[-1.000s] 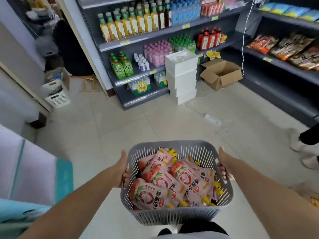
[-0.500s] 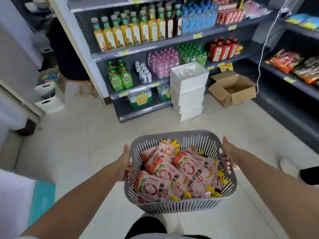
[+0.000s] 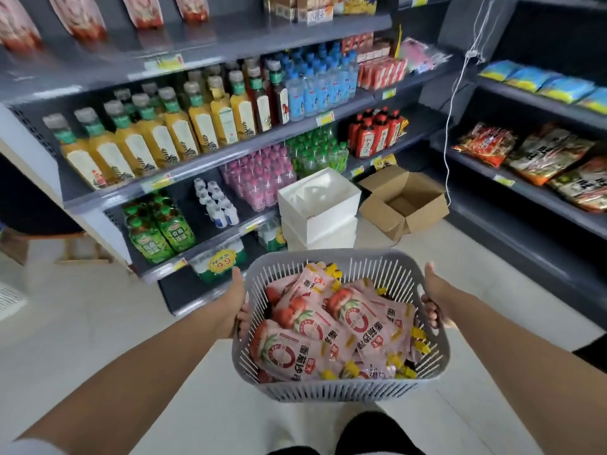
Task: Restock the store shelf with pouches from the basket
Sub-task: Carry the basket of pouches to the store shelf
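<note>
The basket (image 3: 341, 390) of pink pouches (image 3: 331, 326), lower middle, is clasped by the left grip (image 3: 235, 303) and right grip (image 3: 435, 290). It is carried nearer, so the pouch shelf (image 3: 213, 39), upper left, can soon be filled.

The grey store shelf (image 3: 230, 149) carries pink pouches (image 3: 82, 18) at the left end of its top board and cartons (image 3: 315, 11) further right. The board below holds yellow juice bottles (image 3: 170, 133), then blue-capped water bottles (image 3: 318, 87) and red packs (image 3: 381, 72) toward its right end. The next board holds green drink bottles (image 3: 157, 231), small white bottles (image 3: 216, 205), pink bottles (image 3: 259, 182) and red bottles (image 3: 374, 133). On the tiled floor (image 3: 98, 323), stacked white boxes (image 3: 318, 211) stand against the shelf's front edge, with an open cardboard box (image 3: 404, 201) just beside them.
</note>
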